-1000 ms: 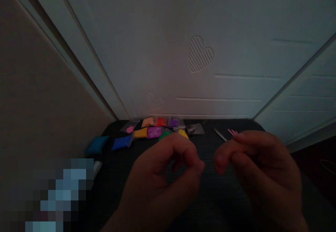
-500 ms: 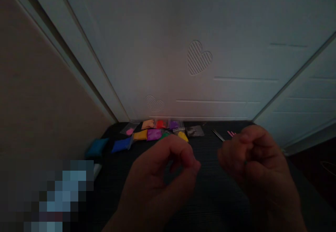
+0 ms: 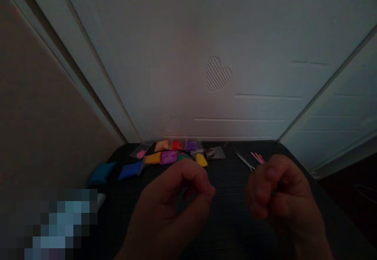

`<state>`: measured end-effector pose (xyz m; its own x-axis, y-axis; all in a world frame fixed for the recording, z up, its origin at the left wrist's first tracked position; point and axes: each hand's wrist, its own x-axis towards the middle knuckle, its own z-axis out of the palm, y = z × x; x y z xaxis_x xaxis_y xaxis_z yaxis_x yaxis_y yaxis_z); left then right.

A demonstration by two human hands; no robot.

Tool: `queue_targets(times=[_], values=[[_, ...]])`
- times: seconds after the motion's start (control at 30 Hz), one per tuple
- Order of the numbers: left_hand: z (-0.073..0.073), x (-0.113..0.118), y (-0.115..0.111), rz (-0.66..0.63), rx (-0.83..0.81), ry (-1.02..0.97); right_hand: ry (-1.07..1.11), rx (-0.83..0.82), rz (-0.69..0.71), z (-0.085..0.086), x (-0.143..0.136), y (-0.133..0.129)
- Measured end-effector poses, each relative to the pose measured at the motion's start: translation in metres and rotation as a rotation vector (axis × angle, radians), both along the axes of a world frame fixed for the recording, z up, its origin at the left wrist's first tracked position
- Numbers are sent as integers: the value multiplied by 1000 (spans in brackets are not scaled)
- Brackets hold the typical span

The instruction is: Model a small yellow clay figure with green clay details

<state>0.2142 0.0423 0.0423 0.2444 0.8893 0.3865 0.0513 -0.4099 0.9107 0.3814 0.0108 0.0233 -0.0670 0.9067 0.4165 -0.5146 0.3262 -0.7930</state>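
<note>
My left hand [image 3: 173,205] is closed in a pinch, thumb and forefinger tips pressed together. Whatever lies between those tips, if anything, is too small or hidden to make out. To its right, apart from it, my right hand [image 3: 285,201] is curled with thumb against fingers. A tiny green piece of clay [image 3: 273,193] shows between them, mostly covered. Both hands hover over a dark table [image 3: 226,213]. Beyond my left hand sit a yellow lump of clay [image 3: 201,160] and a partly hidden green packet [image 3: 181,158].
Several clay packets line the back, including blue [image 3: 131,170], orange [image 3: 153,158], purple [image 3: 169,157], red [image 3: 177,145] and teal [image 3: 101,173]. Scissors [image 3: 244,160] and pink tools [image 3: 257,158] lie behind my right hand. A white panel [image 3: 176,55] rises behind the table.
The view has tilted slightly, so the table things appear lower and further left. Both hands keep their pinched shapes, and the green clay in my right hand shows a little more.
</note>
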Motion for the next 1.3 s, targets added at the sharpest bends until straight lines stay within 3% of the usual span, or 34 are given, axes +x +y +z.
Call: queue_targets(times=[0.2,0.33,0.43,0.67,0.77,0.9,1.0,1.13,1.3], values=[[-2,-6,6,-94,17,44,-10,28,-48,1,-4,-5],[-3,0,2,20,0,-28,-13,65,93,1,0,-8],[-2,4,-2,62,-1,-64,-36,34,121,2,3,-8],[-1,-8,12,-54,15,34,51,99,-7,2,2,2],[-3,-9,19,-40,-19,32,86,98,-97,0,-1,3],[-6,-6,20,45,24,-93,-5,15,-71,-15,-2,4],[-10,-6,21,96,68,-120,-140,-118,-96,-40,3,13],[-33,-5,36,117,75,188,-350,-327,-221,-84,19,26],[-103,-4,58,27,50,554,-485,-461,-370,-127,30,32]])
